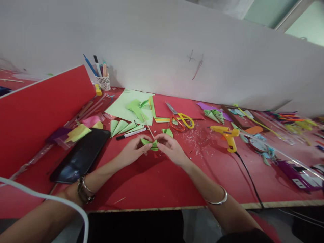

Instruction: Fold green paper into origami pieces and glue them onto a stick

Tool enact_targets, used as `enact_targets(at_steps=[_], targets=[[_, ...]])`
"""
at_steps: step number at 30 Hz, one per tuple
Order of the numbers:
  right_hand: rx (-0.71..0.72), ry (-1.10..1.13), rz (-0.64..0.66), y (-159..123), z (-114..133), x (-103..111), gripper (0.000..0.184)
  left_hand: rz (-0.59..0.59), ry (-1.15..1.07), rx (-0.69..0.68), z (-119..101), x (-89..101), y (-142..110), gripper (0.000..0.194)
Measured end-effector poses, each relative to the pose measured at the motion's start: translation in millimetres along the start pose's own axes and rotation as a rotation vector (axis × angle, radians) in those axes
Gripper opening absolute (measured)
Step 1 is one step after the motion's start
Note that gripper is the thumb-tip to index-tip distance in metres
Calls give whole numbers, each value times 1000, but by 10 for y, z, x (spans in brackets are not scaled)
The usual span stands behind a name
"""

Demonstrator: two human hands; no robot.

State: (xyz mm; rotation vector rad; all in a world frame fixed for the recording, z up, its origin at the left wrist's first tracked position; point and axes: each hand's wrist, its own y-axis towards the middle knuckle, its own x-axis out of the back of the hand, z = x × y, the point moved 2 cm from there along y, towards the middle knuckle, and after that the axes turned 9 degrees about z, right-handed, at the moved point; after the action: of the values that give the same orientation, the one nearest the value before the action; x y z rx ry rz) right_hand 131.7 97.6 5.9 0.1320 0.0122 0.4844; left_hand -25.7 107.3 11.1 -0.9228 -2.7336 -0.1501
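Between my two hands is a folded green paper piece, held just above the red table near its middle. My left hand pinches its left side, thumb on top. My right hand closes on its right side, with the fingertips close to the left thumb. A thin wooden stick rises from behind the paper, slanting up and left; whether the fingers grip it too I cannot tell. Just beyond my right fingers lies another green paper piece. A black-capped white marker and several folded green paper cones lie beyond my left hand.
Yellow-and-red-handled scissors rest by red sheets. A yellow glue gun trails its cord over the front edge. On the left are a black tablet, a red board and a pen cup. A white cable crosses my left forearm.
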Motion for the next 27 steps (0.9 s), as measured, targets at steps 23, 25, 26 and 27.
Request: enact_targets(at_steps=[23, 25, 26, 27], targets=[[-94, -14, 27, -15, -16, 10, 17, 21, -49, -57, 27, 10, 0, 26], [-96, -13, 5, -15, -22, 21, 15, 30, -41, -78, 32, 1, 1, 23], [-98, -5, -4, -16, -27, 26, 14, 37, -26, -79, 34, -4, 0, 22], [-99, 11, -10, -16, -34, 32, 14, 43, -7, -75, 34, -8, -3, 21]])
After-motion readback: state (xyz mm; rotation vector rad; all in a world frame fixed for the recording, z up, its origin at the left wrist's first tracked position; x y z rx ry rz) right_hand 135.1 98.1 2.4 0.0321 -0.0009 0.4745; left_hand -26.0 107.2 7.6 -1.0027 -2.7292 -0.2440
